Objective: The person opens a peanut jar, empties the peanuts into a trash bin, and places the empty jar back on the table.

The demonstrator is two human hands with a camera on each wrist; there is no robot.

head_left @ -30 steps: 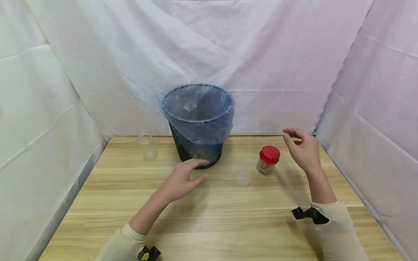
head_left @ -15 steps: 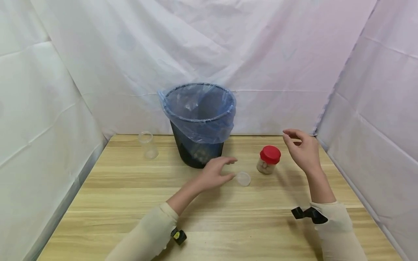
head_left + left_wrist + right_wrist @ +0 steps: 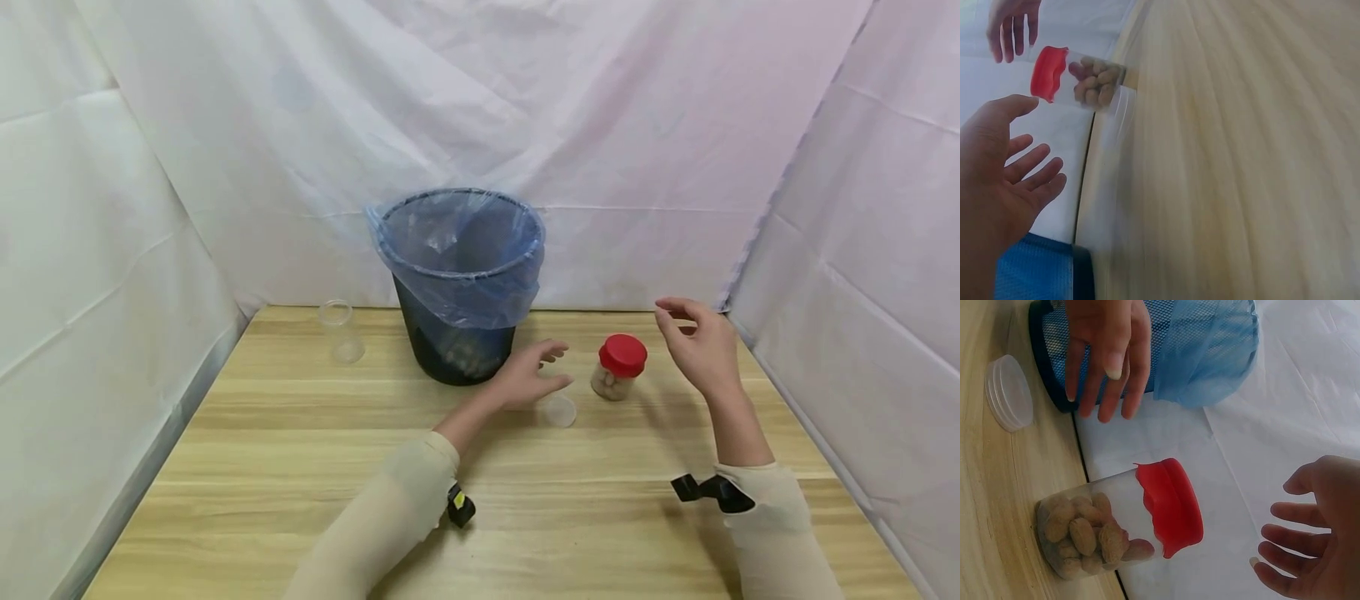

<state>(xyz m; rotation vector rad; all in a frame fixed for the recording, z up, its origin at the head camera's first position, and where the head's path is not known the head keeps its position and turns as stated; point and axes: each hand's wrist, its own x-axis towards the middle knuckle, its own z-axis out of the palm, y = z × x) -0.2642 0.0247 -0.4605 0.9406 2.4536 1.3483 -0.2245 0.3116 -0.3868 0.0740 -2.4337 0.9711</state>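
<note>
A clear jar of unshelled peanuts (image 3: pixel 1085 534) stands upright on the table, its mouth covered by a red lid (image 3: pixel 623 355) with a wavy edge. My left hand (image 3: pixel 531 377) hovers to the left of this jar, thumb and fingers spread apart and nothing between them. Just below that hand a clear, round plastic lid (image 3: pixel 561 412) lies flat on the table. On the jar's right side my right hand (image 3: pixel 701 346) is held in the air, fingers loosely bent, touching nothing. Both hands are apart from the jar in the right wrist view.
A black mesh bin (image 3: pixel 420 333) lined with a blue plastic bag (image 3: pixel 487 300) stands at the back centre of the wooden table (image 3: pixel 247 467). Farther left is an uncovered clear jar (image 3: pixel 343 333). White cloth (image 3: pixel 637 150) hangs behind and at both sides.
My left hand has moved right, from in front of the bin to beside the peanut jar, passing near the clear lid. My right hand has stayed almost still.
</note>
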